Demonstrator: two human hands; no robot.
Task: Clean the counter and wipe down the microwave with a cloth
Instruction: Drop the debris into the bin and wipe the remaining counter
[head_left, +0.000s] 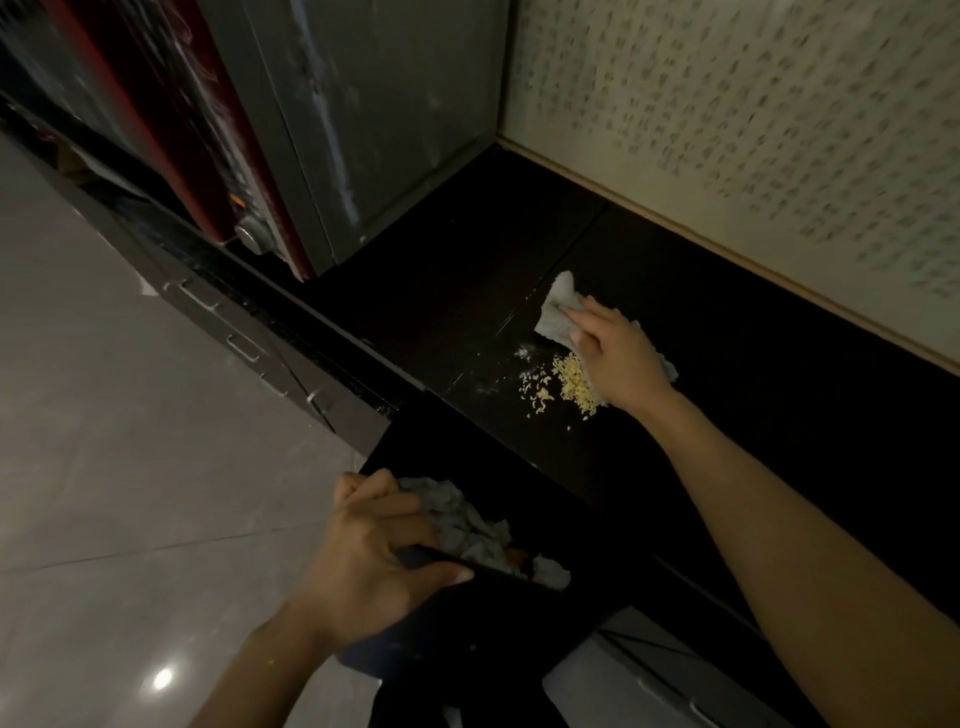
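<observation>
On the dark counter (753, 395) my right hand (618, 353) presses flat on a pale cloth (558, 309). A pile of yellow crumbs (571, 384) lies just left of that hand, with some white powder (522, 356) beside it. Below the counter's front edge, my left hand (374, 561) grips the rim of a dark bin (467, 613). Crumpled paper or cloth (467, 525) fills the bin. The microwave (384, 119), grey-sided with a red and black front, stands at the counter's far left.
A patterned tile wall (753, 135) runs behind the counter. Drawers with metal handles (244, 348) sit under the counter at the left. Pale glossy floor tiles (130, 467) spread below.
</observation>
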